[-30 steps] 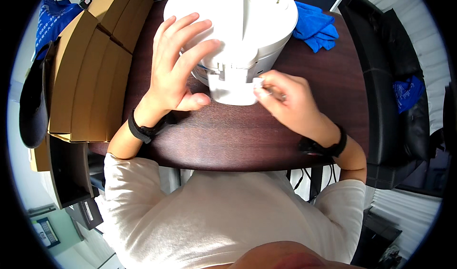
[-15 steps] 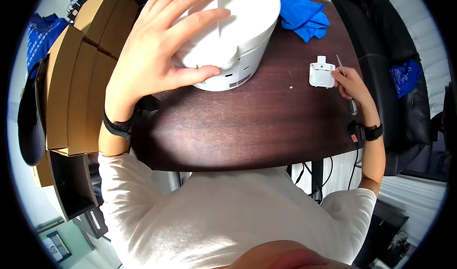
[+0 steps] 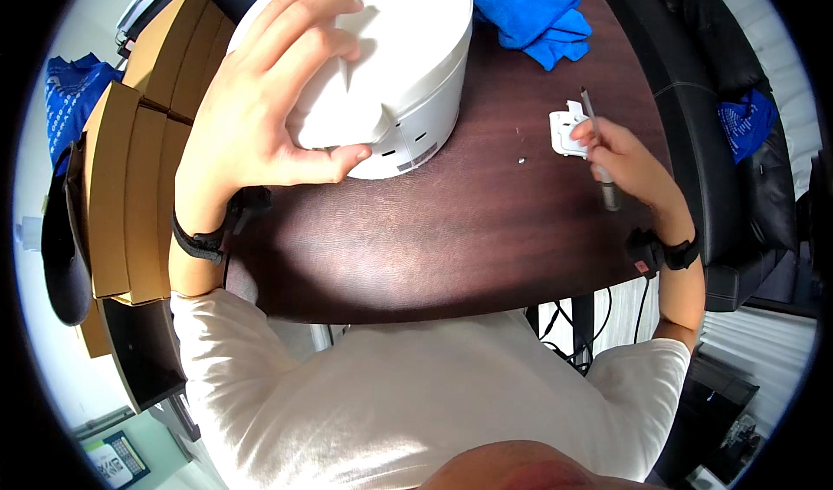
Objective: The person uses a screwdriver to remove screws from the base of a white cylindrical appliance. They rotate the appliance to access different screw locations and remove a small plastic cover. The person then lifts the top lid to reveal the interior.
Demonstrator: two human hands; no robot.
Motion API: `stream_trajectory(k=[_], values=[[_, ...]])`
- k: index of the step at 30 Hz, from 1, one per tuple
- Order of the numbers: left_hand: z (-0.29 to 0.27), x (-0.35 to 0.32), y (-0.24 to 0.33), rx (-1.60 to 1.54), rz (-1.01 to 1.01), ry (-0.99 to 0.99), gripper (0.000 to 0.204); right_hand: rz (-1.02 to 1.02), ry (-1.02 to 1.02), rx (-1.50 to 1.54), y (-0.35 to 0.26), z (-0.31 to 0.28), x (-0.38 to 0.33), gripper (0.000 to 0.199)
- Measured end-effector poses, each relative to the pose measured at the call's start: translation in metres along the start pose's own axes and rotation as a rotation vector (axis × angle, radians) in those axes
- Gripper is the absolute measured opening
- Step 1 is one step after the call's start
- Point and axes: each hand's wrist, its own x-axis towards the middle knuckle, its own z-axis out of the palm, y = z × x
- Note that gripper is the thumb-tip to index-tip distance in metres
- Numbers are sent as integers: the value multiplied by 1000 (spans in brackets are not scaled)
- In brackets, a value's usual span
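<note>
The white round appliance (image 3: 382, 73) is sitting at the table's (image 3: 434, 247) far edge, the left hand (image 3: 269, 99) clasping its rim to steady it. The right hand (image 3: 620, 156) is gripping a screwdriver (image 3: 599, 156), fingertips touching a small white cover (image 3: 566, 132). A blue cloth (image 3: 529, 17) is lying beyond.

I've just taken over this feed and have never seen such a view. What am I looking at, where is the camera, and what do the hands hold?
No machine here: a person works bare-handed. The one picture comes from a fisheye camera on their head, looking down, so straight edges bend. The left hand grips a big round white appliance on the dark wooden table. The right hand holds a thin screwdriver-like tool beside a small white plastic part. A blue cloth lies farther back; cardboard boxes stand left.
</note>
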Motion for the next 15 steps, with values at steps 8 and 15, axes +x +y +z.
stream_trajectory(k=[8, 15], values=[[-11, -14, -6, -194, -15, 2, 40, -322, -48, 189, -10, 34, 23, 29], [-38, -31, -25, -553, -193, -75, 31, -282, -77, 90, -32, 44, 9, 20]])
